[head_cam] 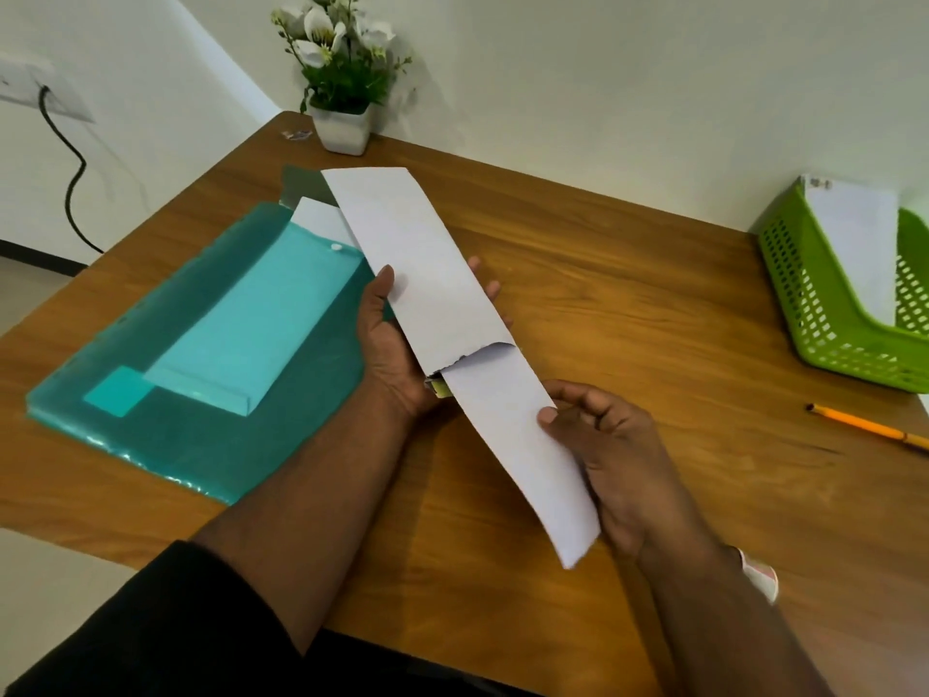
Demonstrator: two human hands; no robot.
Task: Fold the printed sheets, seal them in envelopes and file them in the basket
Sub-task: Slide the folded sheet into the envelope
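I see the left hand [397,344] closed around the long white paper envelope [417,259], thumb on top, fingers underneath, held above the brown wooden table [628,294]. Right hand [608,455] pinches the folded white sheet [523,445] — its far end sits inside the envelope mouth, most of it still out. Green perforated plastic basket [814,314] at the right edge holds a white envelope. Teal plastic folder [191,394] lies left.
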